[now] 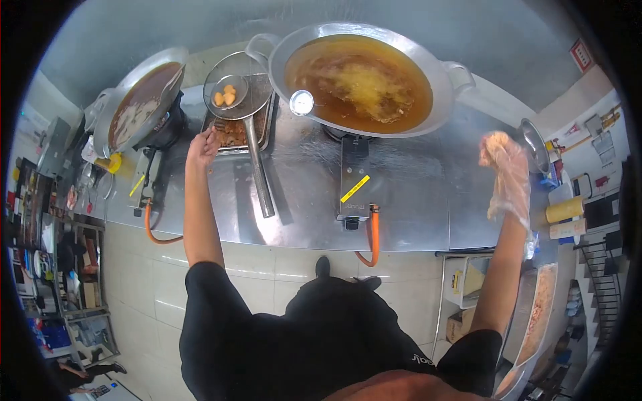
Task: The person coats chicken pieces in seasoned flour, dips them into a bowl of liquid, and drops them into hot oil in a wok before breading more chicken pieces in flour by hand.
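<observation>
My bare left hand [203,144] is at the near left corner of a wire-mesh tray [267,127], fingers curled together. Whether it holds anything is hidden. Brown fried pieces [231,134] lie in the tray. Across the tray rests a long-handled strainer [257,160], and a smaller round mesh with several orange-yellow pieces [229,93] sits over it. My right hand [505,164], in a clear plastic glove, is raised right of the large wok [445,110], closed around a pale, lumpy battered piece [496,144]. Yellow foam bubbles in the wok's oil [364,87].
A round dial thermometer [301,102] is at the wok's near rim. A second wok [100,127] with dark oil stands left. A gas burner [354,187] with an orange hose [374,234] is at the counter's front edge. A metal bowl [531,144] and a long food tray [538,307] are right.
</observation>
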Demonstrator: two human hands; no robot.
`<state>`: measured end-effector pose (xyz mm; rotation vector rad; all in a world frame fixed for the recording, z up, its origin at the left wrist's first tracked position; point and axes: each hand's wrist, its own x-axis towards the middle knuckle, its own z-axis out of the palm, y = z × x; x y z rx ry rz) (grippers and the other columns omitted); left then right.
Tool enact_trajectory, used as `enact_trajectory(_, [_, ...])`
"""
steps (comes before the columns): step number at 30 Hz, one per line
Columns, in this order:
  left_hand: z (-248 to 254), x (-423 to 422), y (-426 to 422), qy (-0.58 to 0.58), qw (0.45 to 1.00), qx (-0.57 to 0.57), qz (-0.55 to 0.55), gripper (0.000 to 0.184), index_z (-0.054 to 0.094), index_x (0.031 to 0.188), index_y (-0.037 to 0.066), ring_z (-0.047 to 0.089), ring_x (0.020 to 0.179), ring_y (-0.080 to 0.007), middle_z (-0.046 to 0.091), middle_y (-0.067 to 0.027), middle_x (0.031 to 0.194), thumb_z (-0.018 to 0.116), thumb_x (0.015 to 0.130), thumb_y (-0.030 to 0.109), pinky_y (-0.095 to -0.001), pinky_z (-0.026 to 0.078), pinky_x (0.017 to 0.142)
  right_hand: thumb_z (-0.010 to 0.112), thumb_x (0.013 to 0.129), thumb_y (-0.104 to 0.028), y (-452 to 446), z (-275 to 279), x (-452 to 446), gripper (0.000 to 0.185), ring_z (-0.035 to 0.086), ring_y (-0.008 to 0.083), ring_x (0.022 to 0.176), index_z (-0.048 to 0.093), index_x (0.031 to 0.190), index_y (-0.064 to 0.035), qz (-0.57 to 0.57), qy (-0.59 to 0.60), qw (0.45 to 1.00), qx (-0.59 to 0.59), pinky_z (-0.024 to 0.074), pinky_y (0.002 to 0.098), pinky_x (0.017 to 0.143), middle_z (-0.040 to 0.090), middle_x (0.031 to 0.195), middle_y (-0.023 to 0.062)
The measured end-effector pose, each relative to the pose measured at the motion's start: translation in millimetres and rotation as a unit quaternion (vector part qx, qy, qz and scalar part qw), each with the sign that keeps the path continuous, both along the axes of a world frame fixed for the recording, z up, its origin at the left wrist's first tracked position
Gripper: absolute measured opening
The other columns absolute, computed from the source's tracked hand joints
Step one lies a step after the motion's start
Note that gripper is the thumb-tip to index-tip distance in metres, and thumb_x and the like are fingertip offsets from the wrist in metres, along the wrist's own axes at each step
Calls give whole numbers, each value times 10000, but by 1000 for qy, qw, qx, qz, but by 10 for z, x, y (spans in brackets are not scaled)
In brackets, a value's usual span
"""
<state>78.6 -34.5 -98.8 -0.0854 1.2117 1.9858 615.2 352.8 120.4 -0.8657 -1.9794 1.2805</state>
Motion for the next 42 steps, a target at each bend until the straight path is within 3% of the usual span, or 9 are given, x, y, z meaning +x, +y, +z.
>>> enact_trajectory(7, [832,861,-318,31,999,15,21,227,534,961,68,238,352,-42,339,51,523,370,1040,205,-200,199,290,583,892,-152,-220,-478,786,192,598,129,762,665,973,1,-9,48,996,-70,503,270,682,636,853,65])
enact_trajectory(16, [1713,1709,-335,116,992,-16,37,202,531,1025,72,223,333,-38,319,56,498,390,1037,216,-197,185,279,650,879,-141,-41,-944,1331,144,597,141,690,655,949,-15,-14,183,971,-156,493,252,579,630,831,76])
enact_trajectory(19, [2067,1992,-182,168,984,-28,40,197,528,1019,62,223,333,-35,320,57,498,395,1035,207,-196,178,279,649,880,-138,-229,-870,1463,140,601,151,717,643,960,-23,-75,137,969,-193,500,260,614,631,865,87])
enact_trajectory(24, [2259,1991,272,206,976,-25,-68,174,524,1015,48,228,337,-40,331,58,501,408,1023,178,-199,181,291,675,871,-161,-299,-1308,1948,254,614,192,815,585,1073,-37,-107,184,941,-262,514,291,684,625,947,100])
enact_trajectory(28, [2252,1922,714,248,954,-140,-93,185,536,1006,46,235,342,-32,327,58,494,399,1012,170,-197,180,292,673,872,-135,-336,-1666,2327,210,598,181,761,601,1036,-26,-84,225,922,-304,504,291,656,623,914,98])
enact_trajectory(30, [2235,1785,883,272,937,-186,-111,156,528,993,25,236,362,-44,322,52,503,420,975,136,-220,178,323,662,878,-122,-373,-1709,2444,179,587,168,721,611,1011,-14,-31,249,921,-299,497,283,629,621,889,100])
enact_trajectory(36, [2048,1465,1401,413,802,-407,-141,156,571,906,38,298,411,-80,387,42,535,468,899,155,-269,208,358,648,885,-105,-327,-1995,2765,180,574,154,676,617,1009,21,-121,216,927,-283,475,259,568,618,866,106])
enact_trajectory(39, [2048,1514,1627,489,701,-495,-157,203,620,841,19,398,472,-119,465,-5,582,475,874,157,-304,295,395,642,887,-104,-399,-1930,2760,194,584,159,699,616,1024,30,-128,198,929,-285,484,258,590,622,873,102])
enact_trajectory(42, [1858,1384,1770,532,667,-499,-154,251,661,867,-28,587,592,-221,617,-107,700,497,854,162,-381,442,502,642,890,-111,-367,-2116,2846,208,593,158,724,618,1037,34,-97,188,943,-255,496,253,617,629,878,96])
